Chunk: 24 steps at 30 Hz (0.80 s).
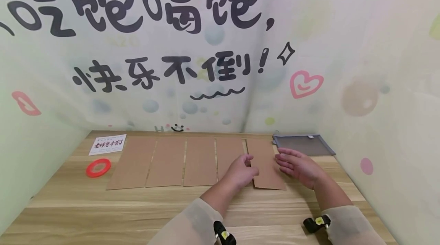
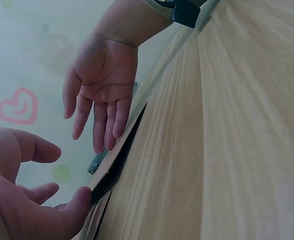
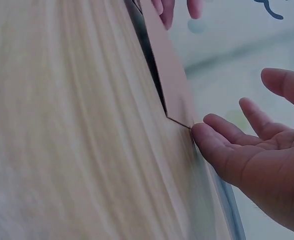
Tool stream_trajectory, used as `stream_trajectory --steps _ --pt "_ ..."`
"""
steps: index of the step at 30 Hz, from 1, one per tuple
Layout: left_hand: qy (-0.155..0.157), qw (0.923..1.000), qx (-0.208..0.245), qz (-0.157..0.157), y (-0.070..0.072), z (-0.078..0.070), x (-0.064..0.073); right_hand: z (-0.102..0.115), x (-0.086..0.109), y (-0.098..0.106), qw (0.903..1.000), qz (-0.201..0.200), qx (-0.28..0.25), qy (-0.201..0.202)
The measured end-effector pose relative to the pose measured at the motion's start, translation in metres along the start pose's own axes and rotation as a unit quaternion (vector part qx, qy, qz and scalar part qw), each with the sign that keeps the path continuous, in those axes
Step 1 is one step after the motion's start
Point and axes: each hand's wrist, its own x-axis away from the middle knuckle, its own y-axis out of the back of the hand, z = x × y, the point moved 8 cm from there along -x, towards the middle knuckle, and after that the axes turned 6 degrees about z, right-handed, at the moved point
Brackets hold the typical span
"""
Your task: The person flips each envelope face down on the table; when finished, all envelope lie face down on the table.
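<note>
Several brown cardboard pieces (image 1: 201, 163) lie side by side in a row on the wooden table. The rightmost cardboard piece (image 1: 266, 170) is between both hands, with a dark gap under its near edge in the wrist views. At its left edge is my left hand (image 1: 238, 174), fingers loosely bent and a fingertip right at the edge. My right hand (image 1: 302, 166) is at its right edge, palm turned inward and fingers extended. In the right wrist view, fingertips (image 3: 201, 132) meet a corner of that cardboard piece (image 3: 171, 82).
A grey mesh zip pouch (image 1: 306, 145) lies at the back right, just behind the right hand. At the left are a red tape roll (image 1: 98, 168) and a white printed card (image 1: 107, 144). A printed curtain (image 1: 220, 111) hangs behind the table (image 1: 137, 214).
</note>
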Motion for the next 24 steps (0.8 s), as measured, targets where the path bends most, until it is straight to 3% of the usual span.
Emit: stream_trajectory --steps 16,20,24 --pt "-0.004 0.9998 -0.011 0.014 0.001 0.002 0.002 0.0 -0.005 -0.009 0.9999 0.012 0.003 0.008" --pt "-0.017 0.9994 -0.023 0.021 0.013 0.0 0.002 0.005 -0.007 -0.01 0.9997 0.0 0.009 0.022" --pt "-0.045 0.9988 -0.013 0.015 0.041 -0.006 0.005 0.016 -0.008 -0.019 0.9984 -0.014 0.032 0.046"
